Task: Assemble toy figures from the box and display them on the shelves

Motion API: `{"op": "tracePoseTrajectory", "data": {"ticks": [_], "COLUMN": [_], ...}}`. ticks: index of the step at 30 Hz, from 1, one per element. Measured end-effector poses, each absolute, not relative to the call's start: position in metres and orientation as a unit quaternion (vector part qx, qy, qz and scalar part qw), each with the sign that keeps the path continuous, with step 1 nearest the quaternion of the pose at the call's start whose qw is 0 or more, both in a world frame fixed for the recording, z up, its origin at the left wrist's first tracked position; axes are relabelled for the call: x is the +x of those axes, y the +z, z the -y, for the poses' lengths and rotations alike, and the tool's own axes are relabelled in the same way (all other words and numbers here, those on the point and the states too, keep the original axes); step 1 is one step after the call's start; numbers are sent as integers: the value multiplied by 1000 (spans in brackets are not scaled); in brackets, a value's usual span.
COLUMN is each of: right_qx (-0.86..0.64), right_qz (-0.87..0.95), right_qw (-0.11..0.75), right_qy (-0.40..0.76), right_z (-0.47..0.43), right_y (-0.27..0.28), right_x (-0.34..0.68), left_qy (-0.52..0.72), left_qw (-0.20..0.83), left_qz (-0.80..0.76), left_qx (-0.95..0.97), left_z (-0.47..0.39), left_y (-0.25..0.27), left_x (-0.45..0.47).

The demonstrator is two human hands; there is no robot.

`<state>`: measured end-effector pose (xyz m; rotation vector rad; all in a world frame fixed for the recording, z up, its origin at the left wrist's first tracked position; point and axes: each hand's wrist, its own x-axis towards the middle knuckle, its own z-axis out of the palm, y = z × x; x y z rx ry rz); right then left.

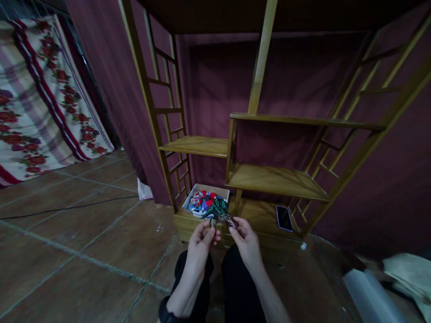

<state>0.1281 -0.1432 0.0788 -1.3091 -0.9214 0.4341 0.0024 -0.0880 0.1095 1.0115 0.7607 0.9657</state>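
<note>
A dark green, shiny thing [219, 207] with brownish ends hangs between my hands, in front of the shelf; its kind cannot be made out. My left hand [202, 237] pinches its left lower end between thumb and fingers. On the other side, my right hand [245, 235] grips a dark brown end of it with thumb and forefinger. Just behind stands a shallow white box [193, 194] on the low shelf, holding several small red, blue and white pieces [204, 202]. The green thing hides the box's front right part.
A wooden shelf unit [276, 177] with stepped boards rises ahead of me. On its bottom board, to the right, lies a phone [284, 218]. Maroon curtains [208, 89] hang behind. A black cable [74, 207] crosses the tiled floor [101, 237] at left. Pale cloth [409, 273] lies far right.
</note>
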Motion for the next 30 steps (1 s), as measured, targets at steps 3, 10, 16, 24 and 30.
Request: {"op": "tracePoseTrajectory", "data": {"ticks": [3, 10, 16, 24, 30], "right_qx": [-573, -532, -458, -482, -457], "right_qz": [406, 373, 317, 296, 284], "right_qw": [686, 718, 762, 756, 778], "right_qy": [190, 250, 328, 330, 324], "right_z": [144, 143, 144, 136, 126], "right_y": [83, 111, 124, 116, 108], "right_x": [135, 154, 154, 154, 149], "left_qy": [437, 428, 469, 324, 260], "left_qw": [686, 664, 484, -38, -132], "left_qz": [-331, -303, -284, -261, -222], "left_qx": [479, 533, 682, 909, 930], "left_z": [89, 86, 101, 103, 98], "left_y": [120, 158, 183, 187, 183], "left_x": [6, 27, 35, 20, 14]}}
